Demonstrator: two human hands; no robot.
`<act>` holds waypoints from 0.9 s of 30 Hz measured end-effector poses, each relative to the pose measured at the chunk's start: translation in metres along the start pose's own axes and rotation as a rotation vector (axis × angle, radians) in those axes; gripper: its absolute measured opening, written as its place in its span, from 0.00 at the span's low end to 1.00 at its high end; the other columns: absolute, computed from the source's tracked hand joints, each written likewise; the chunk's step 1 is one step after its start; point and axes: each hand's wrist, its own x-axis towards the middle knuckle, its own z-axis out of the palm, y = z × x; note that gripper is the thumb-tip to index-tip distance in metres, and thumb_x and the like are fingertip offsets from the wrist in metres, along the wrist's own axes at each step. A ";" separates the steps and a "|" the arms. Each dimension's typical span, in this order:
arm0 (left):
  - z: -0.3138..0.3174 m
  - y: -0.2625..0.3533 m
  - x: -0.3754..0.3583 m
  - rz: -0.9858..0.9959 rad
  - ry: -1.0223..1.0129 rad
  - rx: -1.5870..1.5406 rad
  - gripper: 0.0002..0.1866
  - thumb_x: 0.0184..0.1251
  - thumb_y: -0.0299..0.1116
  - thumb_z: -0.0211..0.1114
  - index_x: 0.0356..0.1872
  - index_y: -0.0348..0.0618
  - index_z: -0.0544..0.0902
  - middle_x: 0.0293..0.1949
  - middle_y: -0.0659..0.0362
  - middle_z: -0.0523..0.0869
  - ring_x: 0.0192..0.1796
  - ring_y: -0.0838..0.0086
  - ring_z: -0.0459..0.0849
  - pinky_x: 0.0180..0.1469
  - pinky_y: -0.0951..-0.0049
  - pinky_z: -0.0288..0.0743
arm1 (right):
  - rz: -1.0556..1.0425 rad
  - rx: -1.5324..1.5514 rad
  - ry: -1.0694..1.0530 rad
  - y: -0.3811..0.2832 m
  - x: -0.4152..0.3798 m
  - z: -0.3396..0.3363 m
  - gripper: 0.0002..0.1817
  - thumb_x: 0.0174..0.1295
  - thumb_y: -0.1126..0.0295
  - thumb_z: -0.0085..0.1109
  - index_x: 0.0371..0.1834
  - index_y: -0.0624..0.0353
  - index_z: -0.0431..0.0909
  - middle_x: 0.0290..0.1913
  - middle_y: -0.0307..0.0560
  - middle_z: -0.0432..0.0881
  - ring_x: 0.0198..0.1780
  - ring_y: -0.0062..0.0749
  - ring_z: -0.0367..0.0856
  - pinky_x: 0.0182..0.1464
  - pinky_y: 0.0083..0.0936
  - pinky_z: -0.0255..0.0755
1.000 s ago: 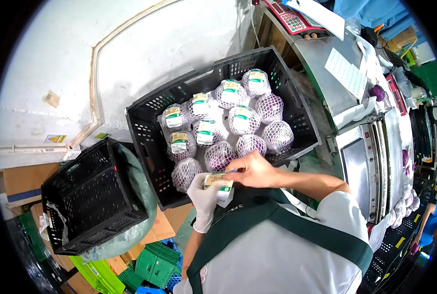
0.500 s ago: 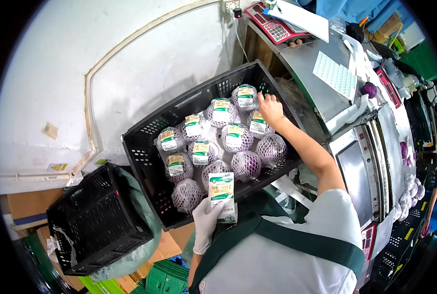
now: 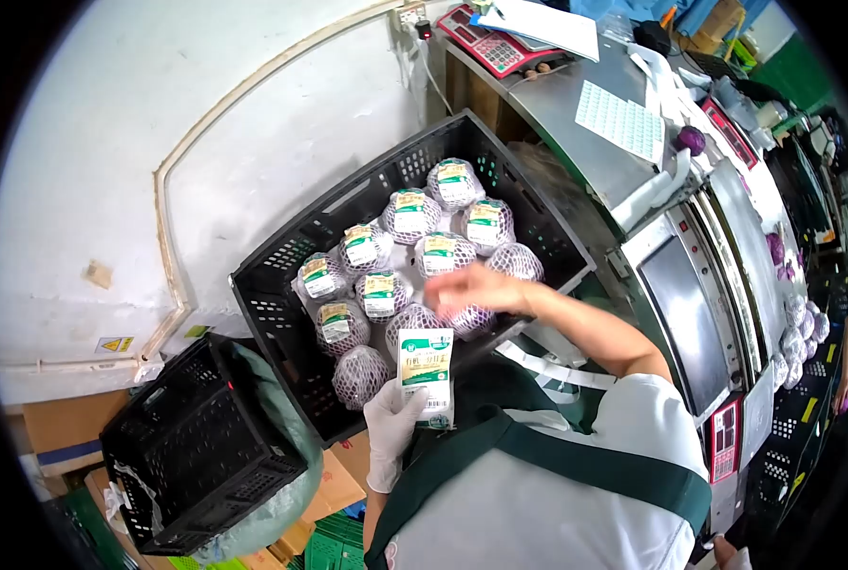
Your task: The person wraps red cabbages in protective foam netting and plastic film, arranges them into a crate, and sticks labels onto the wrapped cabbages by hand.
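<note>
My left hand (image 3: 392, 425), in a white glove, grips a stack of printed labels (image 3: 425, 366) in green, white and gold, upright near my chest. A black crate (image 3: 348, 202) holds several purple cabbages in white foam nets. Labels stick on most of them, such as the far cabbage (image 3: 455, 183) and the left cabbage (image 3: 316, 275). The near cabbage (image 3: 362, 377) shows no label. My bare right hand (image 3: 476, 290) hovers over the crate's near right part, partly covering a cabbage (image 3: 473, 321). Its fingers are smeared by motion.
To the right stand a metal counter (image 3: 576, 123), a red scale (image 3: 490, 43), a sheet of pale stickers (image 3: 620, 121) and a wrapping machine (image 3: 680, 313). Another black crate (image 3: 196, 446) lies at lower left. Another person's arm (image 3: 847, 366) shows at far right.
My right hand has moved from the labelled cabbage at the crate's far right back toward the label stack. My left hand still holds the labels. The view has shifted slightly.
</note>
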 end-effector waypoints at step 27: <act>-0.001 0.001 -0.004 -0.077 0.021 0.096 0.15 0.54 0.23 0.65 0.43 0.28 0.78 0.38 0.56 0.84 0.36 0.77 0.83 0.39 0.78 0.76 | 0.286 -1.542 0.801 0.022 -0.031 -0.099 0.29 0.41 0.51 0.69 0.41 0.61 0.74 0.30 0.49 0.80 0.36 0.48 0.80 0.37 0.36 0.75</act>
